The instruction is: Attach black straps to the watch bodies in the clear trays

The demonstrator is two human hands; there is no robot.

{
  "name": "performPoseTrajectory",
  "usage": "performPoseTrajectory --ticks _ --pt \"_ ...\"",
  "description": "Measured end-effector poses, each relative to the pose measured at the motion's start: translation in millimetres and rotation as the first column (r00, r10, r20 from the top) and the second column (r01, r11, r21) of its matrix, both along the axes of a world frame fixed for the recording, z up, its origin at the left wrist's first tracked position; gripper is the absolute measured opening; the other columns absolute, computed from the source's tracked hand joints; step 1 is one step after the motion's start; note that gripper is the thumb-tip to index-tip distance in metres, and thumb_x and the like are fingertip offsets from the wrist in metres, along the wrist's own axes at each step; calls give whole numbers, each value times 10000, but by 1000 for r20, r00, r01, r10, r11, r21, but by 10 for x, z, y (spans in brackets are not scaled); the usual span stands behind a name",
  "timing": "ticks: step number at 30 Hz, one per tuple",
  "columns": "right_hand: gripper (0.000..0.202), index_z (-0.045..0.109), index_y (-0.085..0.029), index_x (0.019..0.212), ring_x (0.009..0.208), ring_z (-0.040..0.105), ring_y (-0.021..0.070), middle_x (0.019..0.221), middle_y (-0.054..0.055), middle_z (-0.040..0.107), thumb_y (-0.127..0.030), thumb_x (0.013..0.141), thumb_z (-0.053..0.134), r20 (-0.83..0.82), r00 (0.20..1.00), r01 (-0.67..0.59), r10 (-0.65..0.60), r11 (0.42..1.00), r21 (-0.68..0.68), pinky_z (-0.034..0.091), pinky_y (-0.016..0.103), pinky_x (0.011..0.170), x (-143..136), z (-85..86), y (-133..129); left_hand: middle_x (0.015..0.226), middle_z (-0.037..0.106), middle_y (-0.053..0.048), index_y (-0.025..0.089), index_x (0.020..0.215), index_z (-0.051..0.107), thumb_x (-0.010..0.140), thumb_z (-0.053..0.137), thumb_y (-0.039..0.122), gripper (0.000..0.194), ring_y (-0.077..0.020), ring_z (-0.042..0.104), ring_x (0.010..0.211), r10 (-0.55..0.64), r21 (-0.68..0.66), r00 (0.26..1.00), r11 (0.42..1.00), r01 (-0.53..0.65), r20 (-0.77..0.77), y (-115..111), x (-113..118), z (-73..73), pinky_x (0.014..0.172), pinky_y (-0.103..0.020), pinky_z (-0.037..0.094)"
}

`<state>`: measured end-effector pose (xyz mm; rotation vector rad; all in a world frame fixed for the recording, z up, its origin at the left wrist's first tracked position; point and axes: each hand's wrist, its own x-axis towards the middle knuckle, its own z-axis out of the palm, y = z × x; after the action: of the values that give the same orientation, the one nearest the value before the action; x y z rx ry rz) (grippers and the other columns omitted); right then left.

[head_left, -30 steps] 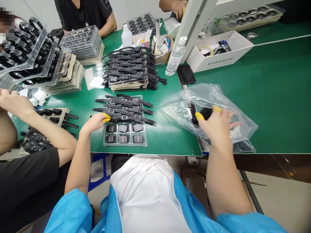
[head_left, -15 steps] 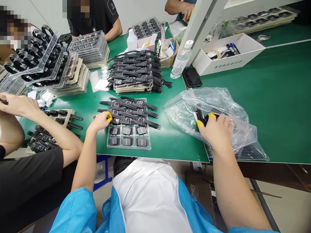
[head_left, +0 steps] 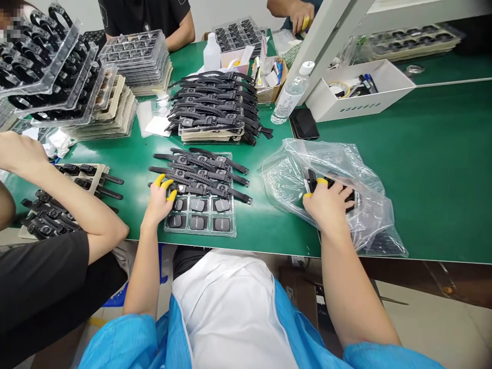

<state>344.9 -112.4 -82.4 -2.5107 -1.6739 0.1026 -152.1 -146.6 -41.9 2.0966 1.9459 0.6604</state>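
Note:
A clear plastic tray [head_left: 234,225] lies before me, with several black watches [head_left: 202,174] across its upper rows and dark square pieces [head_left: 198,205] in the lower compartments. My left hand [head_left: 159,199], with yellow finger covers, has its fingers apart at the tray's left edge, touching or just over the lowest watch strap. On the right, my right hand [head_left: 326,202] reaches into the mouth of a clear plastic bag [head_left: 284,174]. Its fingers are spread over black straps [head_left: 312,179] inside the bag. Part of the bag's contents is hidden by the hand and the wrinkled film.
Behind the tray stands a stack of watches [head_left: 215,107]. Further right are a water bottle [head_left: 292,95], a black phone [head_left: 304,123] and a white box [head_left: 357,105]. Tray stacks [head_left: 132,61] fill the left back. A co-worker's arm [head_left: 73,195] reaches in at left.
My left hand has opened its fingers at the tray's left edge. My right hand has shifted slightly left in the bag and its fingers have spread. The view has shifted a little.

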Motion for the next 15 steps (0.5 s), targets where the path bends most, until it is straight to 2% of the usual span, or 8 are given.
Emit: performPoseTrajectory --ticks 3,5,7,9,12,15 --pt "592 505 -81 1497 1447 352 566 1548 349 426 -335 964 461 -44 999 24 -23 1000 20 359 832 1048 7 -13 23 1599 420 -229 151 1424 549 1025 541 315 431 -342 348 1559 28 62 998 998 -31 50 -82 52 -119 1295 -574 320" --pt "659 457 -79 1540 1471 315 578 1583 351 397 -448 994 450 -79 996 37 -36 999 16 357 839 1054 13 -13 41 1622 403 -227 155 1426 546 1029 545 327 433 -332 372 1550 70 122 993 989 -82 96 -130 81 -162 1294 -560 331" --pt "749 425 -75 1567 1495 265 595 1622 347 354 -562 998 450 -93 994 64 -64 998 -6 344 844 1063 5 -8 66 1607 433 -211 173 1402 561 1033 540 328 401 -313 416 1529 129 161 981 975 -151 143 -167 95 -181 1284 -534 358" --pt "772 422 -81 1572 1497 257 592 1627 342 350 -604 1004 441 -77 993 87 -88 996 -15 342 844 1058 -19 -2 92 1560 490 -190 190 1360 587 1031 535 315 356 -298 460 1504 181 178 966 960 -214 182 -185 90 -189 1278 -517 375" --pt "667 465 -107 1538 1470 312 540 1568 334 430 -543 1036 414 -33 997 76 -76 997 16 367 811 1044 -59 -5 121 1462 575 -167 194 1287 633 1019 544 303 303 -293 529 1441 213 216 944 938 -269 252 -178 51 -220 1272 -517 386" --pt "526 527 -132 1484 1465 329 471 1526 300 506 -401 1049 405 -35 999 30 -28 998 60 386 742 1066 -52 -23 142 1392 620 -157 188 1237 663 1014 552 308 276 -285 571 1389 210 244 924 924 -295 321 -155 10 -288 1249 -504 426"
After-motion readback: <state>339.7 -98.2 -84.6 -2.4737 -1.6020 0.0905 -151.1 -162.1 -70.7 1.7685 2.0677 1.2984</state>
